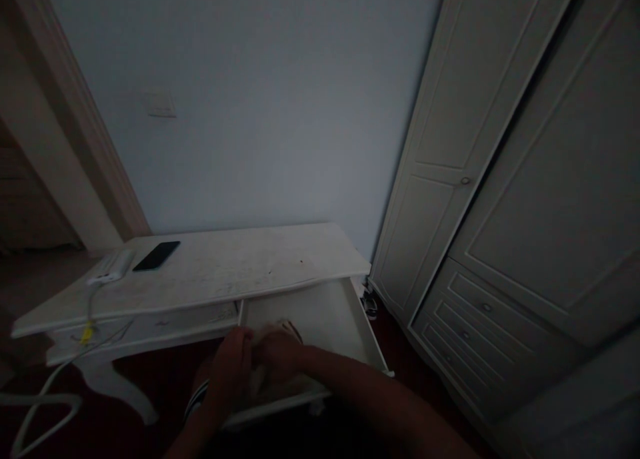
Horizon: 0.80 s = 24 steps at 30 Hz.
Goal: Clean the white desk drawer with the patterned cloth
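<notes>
In the dim head view, a drawer (327, 316) is pulled out from the white table (250, 256). My right hand (277, 354) reaches into it from the right, its fingers closed on a soft whitish cloth (273, 327) with a brown strip at one side. Beside it, at the drawer's left edge, my left hand (234, 354) has curled fingers near the same cloth. The two hands are close together. Motion blur and shadow hide the fingertips, so what the left fingers hold cannot be made out.
A dark phone (157, 255) and a white power strip (111, 266) lie on the table's left end. The strip's white cable (50, 382) hangs down to the left. A white wardrobe (440, 179) with small drawers stands at the right, and shoes (369, 304) lie beside the table.
</notes>
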Each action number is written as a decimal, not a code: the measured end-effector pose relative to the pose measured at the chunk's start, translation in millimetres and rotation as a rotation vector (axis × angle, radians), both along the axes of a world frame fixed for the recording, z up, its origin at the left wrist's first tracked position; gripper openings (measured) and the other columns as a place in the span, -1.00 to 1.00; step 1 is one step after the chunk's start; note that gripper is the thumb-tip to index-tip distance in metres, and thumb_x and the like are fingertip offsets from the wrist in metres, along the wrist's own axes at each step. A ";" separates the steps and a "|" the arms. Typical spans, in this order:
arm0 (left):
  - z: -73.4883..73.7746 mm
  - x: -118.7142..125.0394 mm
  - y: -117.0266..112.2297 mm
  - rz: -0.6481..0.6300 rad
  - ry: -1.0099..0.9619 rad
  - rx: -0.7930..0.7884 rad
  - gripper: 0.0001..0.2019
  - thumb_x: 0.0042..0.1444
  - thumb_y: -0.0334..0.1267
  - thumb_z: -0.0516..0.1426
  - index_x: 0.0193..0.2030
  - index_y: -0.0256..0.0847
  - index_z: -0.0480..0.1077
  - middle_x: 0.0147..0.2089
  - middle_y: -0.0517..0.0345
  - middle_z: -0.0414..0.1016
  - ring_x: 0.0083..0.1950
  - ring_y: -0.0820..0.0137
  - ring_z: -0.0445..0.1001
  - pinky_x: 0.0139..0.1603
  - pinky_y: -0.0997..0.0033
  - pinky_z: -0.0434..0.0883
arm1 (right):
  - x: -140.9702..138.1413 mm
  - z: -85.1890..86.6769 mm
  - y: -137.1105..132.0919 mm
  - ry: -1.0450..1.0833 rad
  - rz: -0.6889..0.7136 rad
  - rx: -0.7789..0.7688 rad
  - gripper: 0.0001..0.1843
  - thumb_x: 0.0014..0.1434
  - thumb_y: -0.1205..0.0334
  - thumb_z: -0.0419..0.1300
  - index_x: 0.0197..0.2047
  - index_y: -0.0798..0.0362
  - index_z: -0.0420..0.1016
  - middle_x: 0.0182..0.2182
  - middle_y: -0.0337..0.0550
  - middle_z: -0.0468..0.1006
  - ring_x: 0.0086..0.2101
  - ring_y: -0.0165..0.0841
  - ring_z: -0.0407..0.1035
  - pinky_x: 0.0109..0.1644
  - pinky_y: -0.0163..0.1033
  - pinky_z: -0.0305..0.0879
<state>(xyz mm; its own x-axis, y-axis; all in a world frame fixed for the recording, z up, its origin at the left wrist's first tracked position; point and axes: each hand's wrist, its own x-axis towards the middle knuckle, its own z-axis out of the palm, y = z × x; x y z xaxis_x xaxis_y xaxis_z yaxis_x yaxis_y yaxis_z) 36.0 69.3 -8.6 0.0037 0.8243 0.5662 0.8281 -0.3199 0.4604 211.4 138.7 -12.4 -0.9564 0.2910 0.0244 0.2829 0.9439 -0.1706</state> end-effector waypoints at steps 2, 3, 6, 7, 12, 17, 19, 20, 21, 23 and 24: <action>2.5 -0.3 -0.7 0.015 -0.008 -0.026 -0.77 0.37 -0.17 -0.10 -0.17 -0.07 0.36 -0.21 0.06 0.54 -0.13 0.21 0.56 0.00 0.13 0.51 | 8.1 -3.4 -7.9 -0.020 0.108 -0.041 -0.57 0.21 0.16 0.31 0.15 -0.06 0.52 0.12 -0.10 0.62 0.11 -0.11 0.48 0.17 -0.11 0.32; 3.9 -0.1 -1.0 0.018 -0.012 -0.044 -0.76 0.37 -0.17 -0.10 -0.17 -0.06 0.36 -0.22 0.06 0.54 -0.14 0.21 0.56 -0.02 0.13 0.51 | 13.3 -4.0 -10.0 -0.018 0.128 -0.058 -0.55 0.21 0.20 0.31 0.17 -0.07 0.51 0.16 -0.10 0.59 0.15 -0.13 0.46 0.21 -0.12 0.28; 6.8 1.6 -1.7 0.022 -0.034 -0.090 -0.76 0.37 -0.15 -0.11 -0.20 -0.07 0.35 -0.22 0.04 0.54 -0.14 0.20 0.55 -0.02 0.10 0.51 | 38.6 2.8 -8.6 -0.064 0.130 -0.120 -0.47 0.18 0.27 0.31 0.23 -0.11 0.48 0.25 -0.11 0.53 0.21 -0.16 0.42 0.27 -0.13 0.21; 7.2 2.2 -1.8 0.028 -0.046 -0.098 -0.75 0.36 -0.13 -0.11 -0.19 -0.07 0.35 -0.21 0.03 0.54 -0.14 0.19 0.56 -0.01 0.08 0.51 | 50.8 7.5 -6.5 -0.100 0.125 -0.140 -0.45 0.17 0.26 0.33 0.24 -0.12 0.47 0.24 -0.12 0.54 0.21 -0.16 0.42 0.27 -0.13 0.21; 7.2 2.2 -1.7 0.030 -0.082 -0.103 -0.75 0.35 -0.13 -0.10 -0.17 -0.08 0.36 -0.18 0.02 0.56 -0.10 0.18 0.57 0.03 0.06 0.51 | 130.5 30.1 -3.9 -0.241 -0.023 -0.151 -0.41 0.09 0.17 0.40 0.21 -0.18 0.51 0.13 -0.10 0.59 0.13 -0.08 0.46 0.22 -0.05 0.24; 5.7 1.6 -0.7 0.032 -0.071 -0.100 -0.76 0.34 -0.13 -0.08 -0.18 -0.07 0.37 -0.20 0.06 0.57 -0.12 0.18 0.58 0.00 0.08 0.51 | 187.1 30.8 -15.2 -0.229 -0.296 -0.050 -0.21 -0.08 0.14 0.47 0.25 -0.11 0.45 0.11 0.04 0.54 0.07 0.01 0.44 0.16 0.02 0.27; 5.2 2.0 -0.4 0.031 -0.061 -0.100 -0.77 0.33 -0.14 -0.08 -0.18 -0.07 0.37 -0.20 0.06 0.57 -0.13 0.17 0.58 0.00 0.07 0.51 | 192.5 29.5 -12.1 -0.196 -0.342 -0.001 -0.17 -0.06 0.14 0.47 0.30 -0.06 0.40 0.15 0.10 0.50 0.11 0.03 0.39 0.19 0.04 0.26; 5.0 2.0 -0.2 0.028 -0.051 -0.101 -0.78 0.33 -0.15 -0.08 -0.18 -0.06 0.37 -0.20 0.07 0.57 -0.13 0.18 0.58 0.00 0.07 0.51 | 192.0 29.7 -7.7 -0.169 -0.381 0.022 -0.19 -0.03 0.15 0.46 0.31 -0.06 0.39 0.17 0.10 0.49 0.13 0.02 0.37 0.21 0.04 0.24; 4.9 2.0 -0.1 0.024 -0.040 -0.101 -0.78 0.32 -0.16 -0.08 -0.18 -0.06 0.38 -0.20 0.07 0.57 -0.13 0.18 0.58 0.00 0.07 0.51 | 190.0 30.6 -1.4 -0.135 -0.439 0.043 -0.22 0.01 0.16 0.44 0.31 -0.07 0.39 0.19 0.09 0.48 0.15 0.01 0.35 0.23 0.03 0.23; 4.3 1.4 0.2 0.014 -0.023 -0.098 -0.78 0.31 -0.18 -0.08 -0.18 -0.06 0.38 -0.19 0.06 0.57 -0.12 0.17 0.58 0.01 0.08 0.51 | 182.6 34.1 16.0 -0.069 -0.589 0.073 -0.29 0.11 0.18 0.39 0.32 -0.08 0.38 0.21 0.07 0.47 0.17 -0.02 0.34 0.24 0.02 0.23; 3.8 0.9 0.4 0.012 -0.018 -0.098 -0.78 0.31 -0.19 -0.08 -0.18 -0.07 0.39 -0.19 0.06 0.58 -0.12 0.18 0.58 0.00 0.08 0.51 | 177.5 36.1 26.0 -0.042 -0.668 0.085 -0.33 0.16 0.18 0.35 0.32 -0.06 0.37 0.21 0.09 0.46 0.18 -0.02 0.33 0.23 0.03 0.24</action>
